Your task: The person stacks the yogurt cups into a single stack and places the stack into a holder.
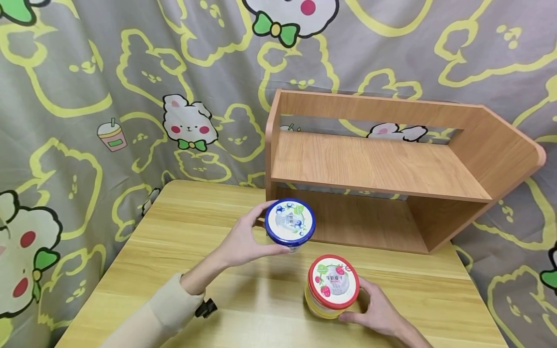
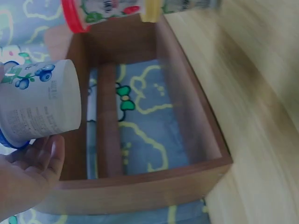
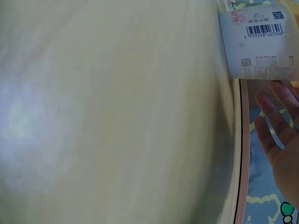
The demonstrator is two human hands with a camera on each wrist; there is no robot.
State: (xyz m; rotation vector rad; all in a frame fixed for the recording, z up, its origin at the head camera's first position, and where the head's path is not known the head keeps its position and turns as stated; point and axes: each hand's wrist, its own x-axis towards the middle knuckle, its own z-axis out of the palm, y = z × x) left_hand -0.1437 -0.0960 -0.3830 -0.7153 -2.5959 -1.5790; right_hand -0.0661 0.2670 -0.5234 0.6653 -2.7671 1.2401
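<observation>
My left hand (image 1: pixel 243 241) grips a white tub with a blue lid (image 1: pixel 290 221), its thumb on the near side and its fingers round the far side. That tub is raised above the table before the shelf's left end; its blueberry-printed wall (image 2: pixel 39 100) shows in the left wrist view. A red-lidded tub (image 1: pixel 334 282) with strawberries on its lid sits on a yellow-lidded tub (image 3: pixel 257 44), mostly hidden from above. At the right side of this stack, my right hand (image 1: pixel 378 311) has its thumb and fingers spread. In the right wrist view its fingers (image 3: pixel 275 114) look fairly straight.
A two-tier wooden shelf (image 1: pixel 374 159) stands along the back right of the wooden table (image 1: pixel 204 208). Its upper and lower boards face me. A grey curtain (image 1: pixel 143 96) with cartoon rabbits hangs behind and to the left. A black clip-like piece (image 1: pixel 206 308) is by my left sleeve.
</observation>
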